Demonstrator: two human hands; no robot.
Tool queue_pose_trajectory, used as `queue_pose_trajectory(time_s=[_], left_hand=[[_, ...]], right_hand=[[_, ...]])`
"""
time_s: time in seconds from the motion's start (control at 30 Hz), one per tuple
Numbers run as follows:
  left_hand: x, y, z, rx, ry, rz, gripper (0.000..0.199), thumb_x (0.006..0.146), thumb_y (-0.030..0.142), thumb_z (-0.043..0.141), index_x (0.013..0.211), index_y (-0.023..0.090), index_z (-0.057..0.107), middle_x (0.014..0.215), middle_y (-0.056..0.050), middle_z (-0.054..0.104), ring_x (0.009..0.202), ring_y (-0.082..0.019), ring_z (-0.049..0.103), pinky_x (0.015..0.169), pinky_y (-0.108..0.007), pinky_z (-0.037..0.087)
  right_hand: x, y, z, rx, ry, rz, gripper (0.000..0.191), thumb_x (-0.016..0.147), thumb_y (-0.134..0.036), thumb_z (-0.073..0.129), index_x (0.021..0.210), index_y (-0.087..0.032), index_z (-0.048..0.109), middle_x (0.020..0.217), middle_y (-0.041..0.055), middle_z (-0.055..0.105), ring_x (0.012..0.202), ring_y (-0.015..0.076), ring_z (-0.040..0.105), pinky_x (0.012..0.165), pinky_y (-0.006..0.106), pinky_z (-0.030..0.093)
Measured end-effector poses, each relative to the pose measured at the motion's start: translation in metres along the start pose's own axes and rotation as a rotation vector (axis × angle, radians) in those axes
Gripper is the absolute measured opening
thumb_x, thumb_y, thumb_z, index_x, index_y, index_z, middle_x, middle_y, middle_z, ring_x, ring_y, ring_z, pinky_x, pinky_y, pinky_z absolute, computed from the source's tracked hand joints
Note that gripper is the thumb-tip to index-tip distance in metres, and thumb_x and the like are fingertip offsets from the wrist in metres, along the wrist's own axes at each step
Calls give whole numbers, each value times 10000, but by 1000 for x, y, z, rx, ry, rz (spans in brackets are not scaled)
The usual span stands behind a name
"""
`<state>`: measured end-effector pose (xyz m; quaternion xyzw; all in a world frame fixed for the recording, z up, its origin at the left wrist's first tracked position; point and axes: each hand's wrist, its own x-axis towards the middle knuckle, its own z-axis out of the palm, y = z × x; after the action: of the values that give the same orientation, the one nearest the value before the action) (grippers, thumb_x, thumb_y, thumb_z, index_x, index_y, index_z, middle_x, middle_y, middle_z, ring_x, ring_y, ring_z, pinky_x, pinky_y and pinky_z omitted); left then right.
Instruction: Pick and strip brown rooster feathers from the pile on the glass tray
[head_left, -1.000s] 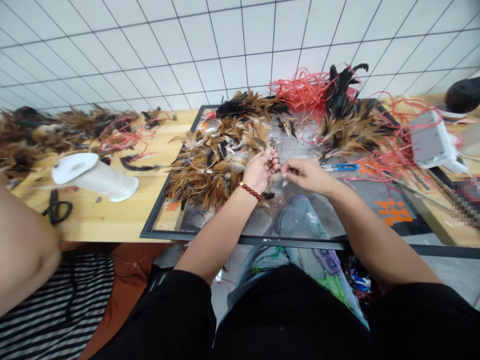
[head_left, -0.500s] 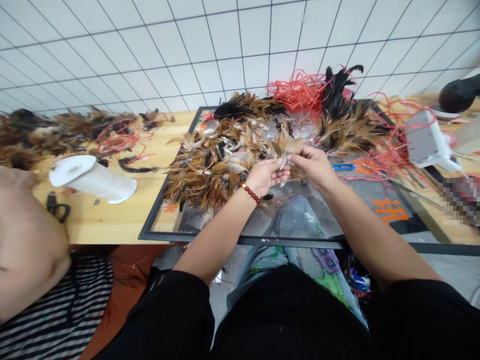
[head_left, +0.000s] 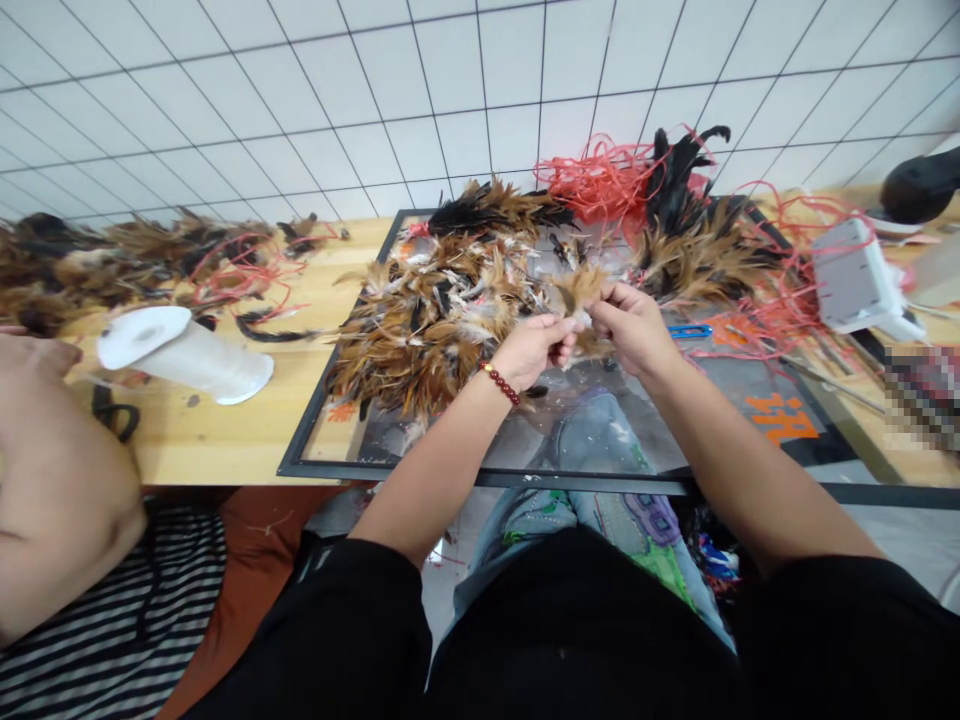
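Both my hands meet over a black-framed glass panel. My left hand, with a dark red bead bracelet on its wrist, is closed in a pinch at the pale base of a small brown feather. My right hand pinches the same feather from the other side, its fingertips almost touching those of the left. The feather's brown end fans upward. Left of my hands lies a big heap of loose brown feathers. A bundle of black and brown feathers rests behind that heap.
Tangled red plastic string sits at the back by the tiled wall. Another feather bundle, a blue cutter and a white box-like device are to the right. Leftward are a white spool and a co-worker's arm.
My left fingers have curled in more tightly. My right hand has shifted slightly to the right, and the feather between my hands stands out more clearly.
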<state>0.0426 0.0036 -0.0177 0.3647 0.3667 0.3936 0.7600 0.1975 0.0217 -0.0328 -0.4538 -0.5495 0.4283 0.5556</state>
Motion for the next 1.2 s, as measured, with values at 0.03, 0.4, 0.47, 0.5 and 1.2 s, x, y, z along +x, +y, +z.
queue_pose_trajectory(time_s=[0.03, 0.4, 0.47, 0.5, 1.2], left_hand=[[1, 1, -1, -49, 53, 49, 154, 899, 166, 611, 755, 111, 617, 557, 40, 503, 475, -39, 454, 497, -174, 359], [11, 7, -8, -302, 403, 270, 147, 933, 178, 553, 797, 146, 596, 657, 33, 605, 540, -29, 545, 565, -162, 429], [9, 7, -6, -282, 412, 283, 148, 935, 169, 547, 799, 144, 598, 713, 16, 647, 587, -35, 583, 607, -170, 455], [9, 7, -5, -273, 416, 289, 134, 926, 175, 565, 802, 145, 603, 705, 19, 642, 586, -35, 582, 612, -170, 457], [17, -15, -20, 607, 358, 492, 289, 785, 136, 673, 527, 197, 557, 590, -4, 553, 752, -154, 567, 670, -205, 394]], right_hand=[[1, 2, -2, -46, 15, -36, 236, 694, -394, 703, 705, -207, 559, 546, -61, 456, 483, 78, 371, 490, 242, 293], [-3, 21, -11, -919, -207, -308, 333, 762, -370, 718, 1044, -195, 739, 824, 62, 650, 757, 209, 581, 731, 339, 451], [-2, 27, -8, -926, -223, -345, 394, 786, -373, 704, 1145, -211, 717, 887, 78, 634, 807, 229, 584, 765, 361, 460], [-2, 29, -6, -926, -217, -363, 364, 802, -359, 687, 1135, -216, 721, 904, 84, 626, 831, 238, 582, 778, 369, 459], [-7, -4, -9, -928, -246, -417, 155, 809, -271, 504, 803, -189, 635, 624, 39, 605, 555, 173, 502, 582, 300, 334]])
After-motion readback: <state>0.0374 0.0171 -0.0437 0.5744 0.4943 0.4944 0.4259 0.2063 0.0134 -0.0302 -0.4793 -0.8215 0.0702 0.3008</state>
